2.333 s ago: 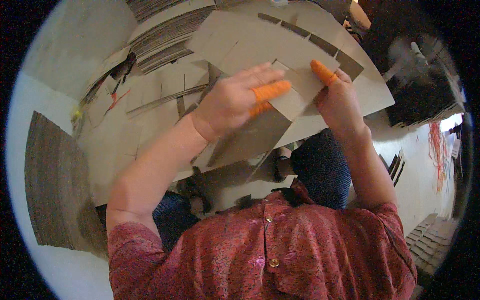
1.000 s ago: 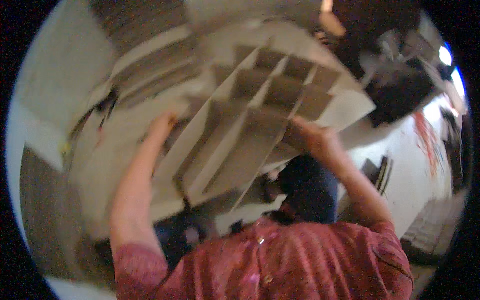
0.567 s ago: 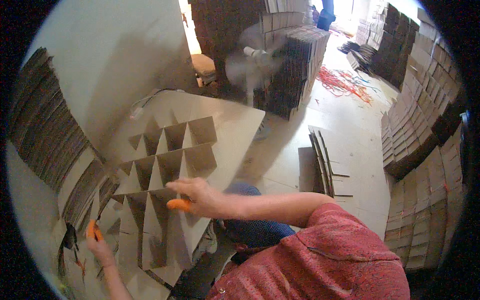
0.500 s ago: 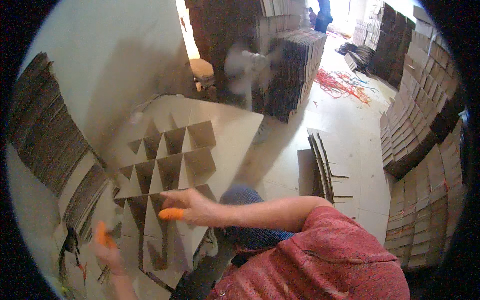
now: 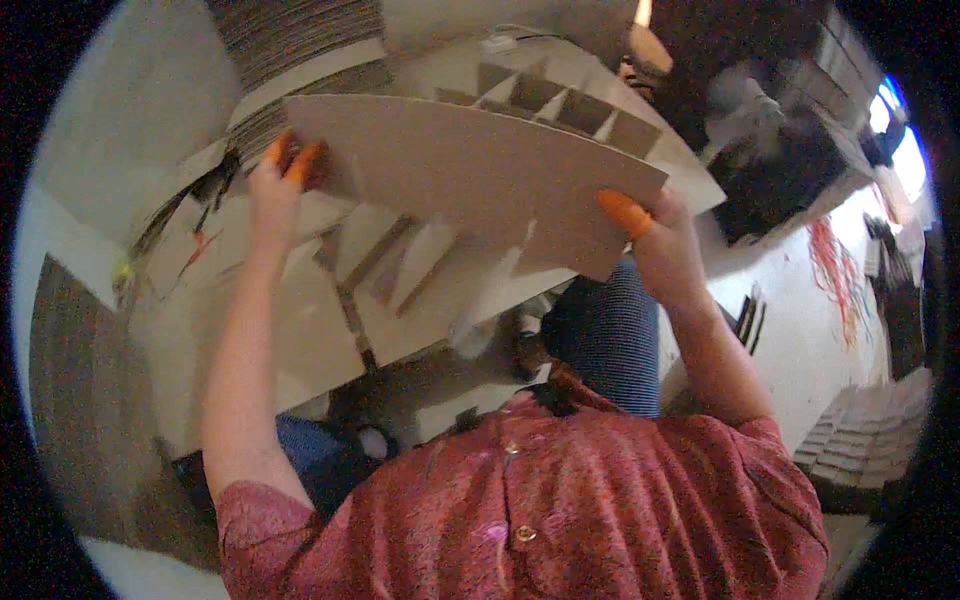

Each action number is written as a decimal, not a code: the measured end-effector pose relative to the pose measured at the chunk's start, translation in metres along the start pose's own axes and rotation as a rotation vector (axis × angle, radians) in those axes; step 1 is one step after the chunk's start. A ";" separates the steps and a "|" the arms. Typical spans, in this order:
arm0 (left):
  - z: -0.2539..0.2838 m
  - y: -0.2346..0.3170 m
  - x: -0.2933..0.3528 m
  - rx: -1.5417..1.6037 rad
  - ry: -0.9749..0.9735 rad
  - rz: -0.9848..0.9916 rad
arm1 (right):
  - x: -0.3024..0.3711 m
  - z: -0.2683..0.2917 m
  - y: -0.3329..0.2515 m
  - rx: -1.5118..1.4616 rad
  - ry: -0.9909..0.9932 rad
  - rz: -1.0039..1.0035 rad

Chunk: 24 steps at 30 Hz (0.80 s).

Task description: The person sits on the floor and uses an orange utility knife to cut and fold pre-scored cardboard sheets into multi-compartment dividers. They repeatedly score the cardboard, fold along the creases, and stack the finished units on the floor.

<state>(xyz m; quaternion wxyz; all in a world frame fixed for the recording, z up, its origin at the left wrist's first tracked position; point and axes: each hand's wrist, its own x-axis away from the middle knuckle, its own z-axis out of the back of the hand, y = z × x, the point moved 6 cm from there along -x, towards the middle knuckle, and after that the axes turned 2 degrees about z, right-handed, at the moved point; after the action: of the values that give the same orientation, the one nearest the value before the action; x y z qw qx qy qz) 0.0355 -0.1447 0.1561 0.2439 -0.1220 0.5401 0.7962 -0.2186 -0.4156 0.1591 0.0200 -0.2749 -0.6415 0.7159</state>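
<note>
A long flat cardboard strip (image 5: 450, 155) is held up lengthwise between my two hands. My left hand (image 5: 285, 175), with orange coverings on its fingers, grips the strip's left end. At the right end my right hand (image 5: 655, 230) pinches it, an orange-covered thumb lying on the near face. Behind and below the strip stands a cardboard divider grid (image 5: 605, 122) of crossed pieces on the table (image 5: 250, 320). The strip hides the grid's middle; its far cells and a few near flaps still show.
Stacked cardboard sheets (image 5: 300, 40) stand at the far left beyond the table. A blurred fan (image 5: 745, 110) is at the far right beside a dark stack. Red straps (image 5: 835, 265) lie on the floor at right, near a few upright cardboard pieces (image 5: 748, 320).
My right hand has left the grid, and my left hand has come up from the lower left. Both now hold a cardboard strip over the grid. The view has turned left.
</note>
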 end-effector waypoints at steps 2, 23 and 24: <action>-0.002 -0.036 -0.002 0.251 -0.049 0.129 | -0.007 -0.012 -0.004 0.128 -0.036 0.031; -0.046 -0.086 0.007 0.117 -0.177 0.302 | 0.026 -0.003 0.099 0.246 -0.013 -0.168; -0.047 -0.086 0.004 0.099 -0.167 0.293 | 0.029 -0.002 0.099 0.247 0.011 -0.083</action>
<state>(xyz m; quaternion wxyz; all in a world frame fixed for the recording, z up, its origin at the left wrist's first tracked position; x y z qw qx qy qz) 0.0731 -0.1610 0.0673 0.1750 0.0368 0.5687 0.8029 -0.2105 -0.4198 0.0560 0.0870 -0.2473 -0.5593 0.7864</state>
